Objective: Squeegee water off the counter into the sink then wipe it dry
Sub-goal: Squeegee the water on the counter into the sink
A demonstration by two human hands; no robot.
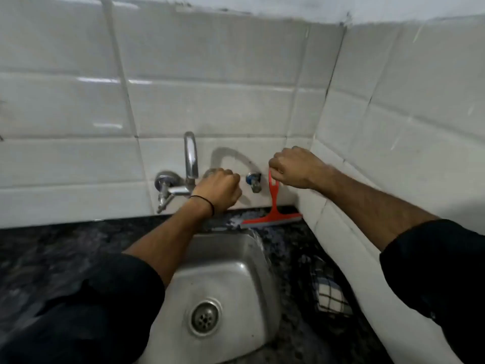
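Dark speckled stone counter runs across the lower half of frame, meeting the white tiled wall at back and right. Steel sink set into it, lower centre. Red squeegee blade rests on the counter right of centre, just behind the sink's back rim, wet patch under it. Checked cloth lies on the counter lower right, beside the sink.
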